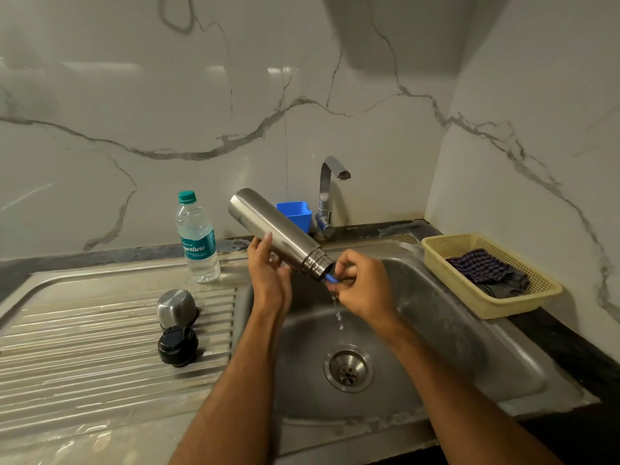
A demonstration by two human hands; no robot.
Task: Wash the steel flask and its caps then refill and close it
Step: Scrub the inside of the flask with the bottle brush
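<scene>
Head view: steel flask (275, 231) tipped mouth-down over the sink (469, 337), base up toward the wall. Left hand (268, 273) cradling the body, fingers nearly straight against the metal. Right hand (364, 285) pinching a blue brush handle (332, 279) poking out of the mouth. Water trickle (338, 313) falling toward the drain (349, 369). Over on the draining board (84, 347): steel cap (176, 307) and black inner cap (177, 345), touching. Plastic water bottle (197, 238) upright behind them. Yellow basket (486, 307) at right, holding a checked cloth (483, 268).
</scene>
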